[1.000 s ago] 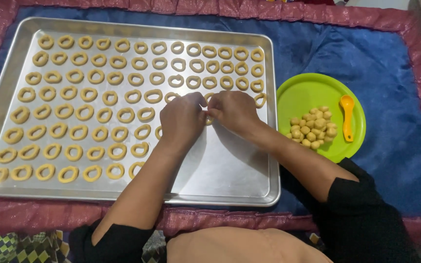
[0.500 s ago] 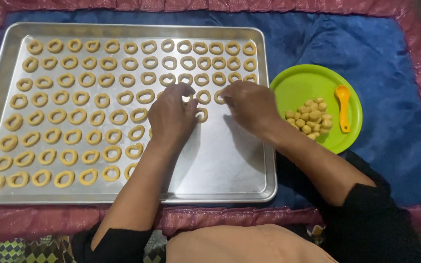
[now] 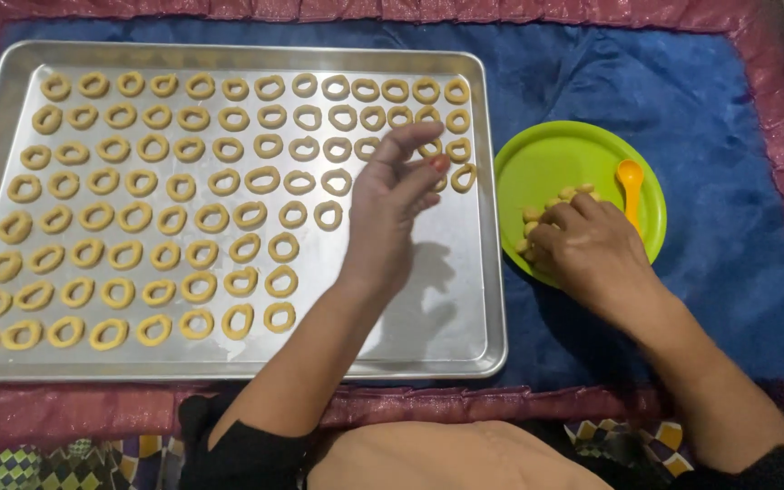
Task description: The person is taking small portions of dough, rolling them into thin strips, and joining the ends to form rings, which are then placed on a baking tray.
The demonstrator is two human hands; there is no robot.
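The left hand point(image 3: 390, 204) is held open above the metal tray point(image 3: 446, 299), fingers spread & loose, nothing gripped; its fingertips hover over the last dough rings point(image 3: 229, 181) at the tray's right end. The rings are laid flat in rows filling the tray to the left of and beyond that hand; bare metal is left below its wrist and toward the person. The tray's long axis runs left-right, across both forearms.

The right hand point(image 3: 587, 249) is lowered palm-down onto the green plate point(image 3: 555, 159), fingers curled over a heap of small dough balls point(image 3: 537, 222). Whether a ball is actually pinched can't be told, since the fingertips are hidden by the knuckles; prob. only touching. The plate sits just beside the tray's right edge, well apart from the left hand.

An orange spoon point(image 3: 631, 186) is lying on the plate just beyond the right hand, bowl end away from the person, handle pointing back toward the wrist, long axis approx. near-far.

Everything is carried on a blue cloth point(image 3: 728, 136) with a dark red border point(image 3: 501, 404) under both arms. No packages or labels are seen.
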